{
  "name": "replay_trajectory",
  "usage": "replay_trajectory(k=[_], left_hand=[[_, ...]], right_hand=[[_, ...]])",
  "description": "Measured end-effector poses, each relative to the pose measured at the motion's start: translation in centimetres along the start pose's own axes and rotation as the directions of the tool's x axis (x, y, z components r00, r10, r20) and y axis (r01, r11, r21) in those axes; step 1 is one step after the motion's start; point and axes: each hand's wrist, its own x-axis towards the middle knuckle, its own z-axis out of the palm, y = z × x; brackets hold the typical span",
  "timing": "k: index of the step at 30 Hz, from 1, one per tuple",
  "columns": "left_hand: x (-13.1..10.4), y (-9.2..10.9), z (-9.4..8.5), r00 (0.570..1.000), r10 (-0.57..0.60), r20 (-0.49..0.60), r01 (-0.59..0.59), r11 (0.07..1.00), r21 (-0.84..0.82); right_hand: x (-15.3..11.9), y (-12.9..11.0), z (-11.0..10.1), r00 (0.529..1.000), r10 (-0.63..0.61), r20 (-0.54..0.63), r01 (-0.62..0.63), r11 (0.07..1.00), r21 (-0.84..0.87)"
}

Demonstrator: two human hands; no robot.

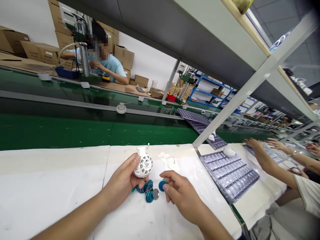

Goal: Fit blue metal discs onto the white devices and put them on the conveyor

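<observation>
My left hand (122,180) grips a small round white fan housing (145,165) with a grille of spoke-like openings facing up and a white tab at its top. Between the fingers and thumb of my right hand (181,193) is a blue disc (162,185), held just right of the housing. Below the housing, several blue-green discs (149,195) lie in a loose heap on the white sheet. One silver disc (155,194) rests at the heap's right side. Behind my right hand lies a crumpled white piece (170,162), its kind unclear.
A partitioned plastic tray (230,175) stands at the right, with more trays (200,123) on the green conveyor (75,130). A white round fan part (121,108) sits on the belt. A slanted white post (232,103) crosses at right. Co-workers' arms (272,160) reach in there; another person sits opposite.
</observation>
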Motion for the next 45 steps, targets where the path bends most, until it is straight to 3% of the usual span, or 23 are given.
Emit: replay_trajectory(k=[4,8,12,17,24,31,36,39,41,45], left_hand=[[-0.2,0.0,0.4,0.999,0.021,0.025,-0.022,0.999,0.035],[-0.5,-0.1,0.7,0.999,0.035,0.037,-0.037,0.997,0.067],[-0.7,0.0,0.9,0.997,0.053,0.060,-0.058,0.995,0.084],[-0.8,0.0,1.0,0.994,0.064,0.088,-0.072,0.993,0.089],[-0.9,-0.2,1.1,0.995,0.052,0.084,-0.058,0.995,0.075],[-1.0,-0.3,1.2,0.994,0.036,0.099,-0.045,0.995,0.086],[-1.4,-0.2,1.3,0.992,0.037,0.123,-0.054,0.989,0.137],[-1.6,-0.3,1.4,0.993,0.059,0.099,-0.079,0.974,0.210],[-1.7,-0.6,1.3,0.994,0.063,0.092,-0.084,0.965,0.247],[-2.0,-1.5,1.0,0.993,0.002,0.116,-0.028,0.974,0.224]], right_hand=[[-0.2,-2.4,-0.8,0.988,-0.134,-0.071,0.150,0.919,0.366],[0.1,-3.8,-0.3,0.978,-0.193,-0.079,0.207,0.851,0.482],[0.2,-3.9,0.6,0.975,-0.207,-0.075,0.220,0.885,0.411],[0.3,-4.0,1.1,0.962,-0.267,-0.057,0.272,0.950,0.155],[0.3,-4.0,1.3,0.944,-0.326,-0.059,0.318,0.942,-0.110],[0.5,-3.7,1.7,0.922,-0.382,-0.062,0.364,0.910,-0.197],[0.8,-3.9,1.5,0.949,-0.301,-0.090,0.281,0.941,-0.186],[1.0,-3.7,1.3,0.970,-0.197,-0.139,0.185,0.978,-0.100],[1.2,-3.4,1.4,0.980,-0.133,-0.149,0.143,0.988,0.055],[0.9,-2.8,2.9,0.978,-0.184,0.100,0.119,0.880,0.461]])
